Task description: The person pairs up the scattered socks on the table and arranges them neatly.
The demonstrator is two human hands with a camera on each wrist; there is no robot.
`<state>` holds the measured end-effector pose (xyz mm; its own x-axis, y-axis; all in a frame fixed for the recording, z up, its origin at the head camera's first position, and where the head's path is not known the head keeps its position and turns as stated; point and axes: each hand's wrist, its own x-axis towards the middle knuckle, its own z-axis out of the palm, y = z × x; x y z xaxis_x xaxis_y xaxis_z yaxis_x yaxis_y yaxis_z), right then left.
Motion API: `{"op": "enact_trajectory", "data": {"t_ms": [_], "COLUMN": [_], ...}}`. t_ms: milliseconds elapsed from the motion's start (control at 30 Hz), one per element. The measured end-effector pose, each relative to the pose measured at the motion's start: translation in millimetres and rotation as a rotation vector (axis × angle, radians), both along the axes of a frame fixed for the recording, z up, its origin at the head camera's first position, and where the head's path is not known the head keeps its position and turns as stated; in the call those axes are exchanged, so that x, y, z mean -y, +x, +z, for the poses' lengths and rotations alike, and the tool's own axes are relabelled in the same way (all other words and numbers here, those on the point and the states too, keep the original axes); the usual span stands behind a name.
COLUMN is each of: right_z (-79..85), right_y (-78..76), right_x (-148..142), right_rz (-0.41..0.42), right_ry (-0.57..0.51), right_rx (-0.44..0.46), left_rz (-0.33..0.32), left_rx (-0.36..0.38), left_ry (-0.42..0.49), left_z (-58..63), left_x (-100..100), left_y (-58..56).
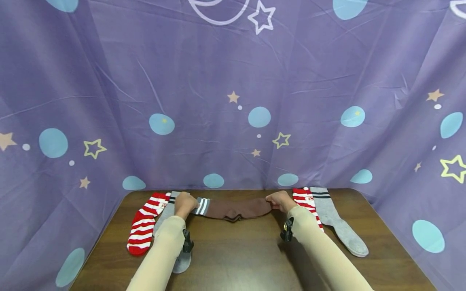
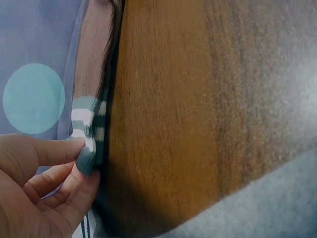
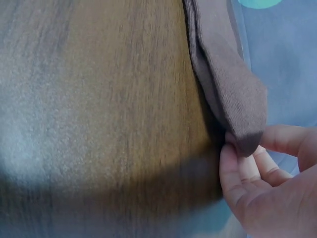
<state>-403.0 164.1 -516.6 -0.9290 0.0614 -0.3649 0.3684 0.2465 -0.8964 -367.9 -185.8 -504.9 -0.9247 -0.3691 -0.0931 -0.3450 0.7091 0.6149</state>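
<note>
A brown sock (image 1: 240, 209) with a grey, white-striped cuff (image 1: 202, 206) stretches sideways between both hands at the far side of the table. At the cuff end, my left hand (image 1: 185, 203) pinches the fabric between thumb and fingers; the left wrist view shows the striped cuff (image 2: 85, 121) folding at the grip. My right hand (image 1: 280, 201) pinches the toe end, and in the right wrist view the tip of the sock (image 3: 245, 114) points down into the fingers. The heel bulges toward me near the middle of its lower edge.
On the left of the wooden table (image 1: 236, 250) lie a red-and-white striped sock (image 1: 142, 226) and a grey sock (image 1: 182, 262), partly under the left arm. Another striped sock (image 1: 302, 197) and grey sock (image 1: 333, 212) lie on the right. A purple curtain (image 1: 218, 141) hangs behind.
</note>
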Motion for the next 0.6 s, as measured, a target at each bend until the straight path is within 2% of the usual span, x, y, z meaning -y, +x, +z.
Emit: {"op": "enact_trajectory", "data": {"t_ms": [200, 600], "right_z": [2.2, 9.1], "right_y": [1.4, 4.4], "right_x": [2.1, 2.2], "right_rz": [-0.016, -0.010], "right_ry": [-0.018, -0.050], "right_rx": [0.004, 0.035], "left_rz": [-0.024, -0.032], "left_rx": [-0.032, -0.063], "left_ry": [-0.044, -0.050], "left_z": [-4.0, -1.8], "left_x": [-1.7, -2.3], "left_y": [-3.2, 3.1]}}
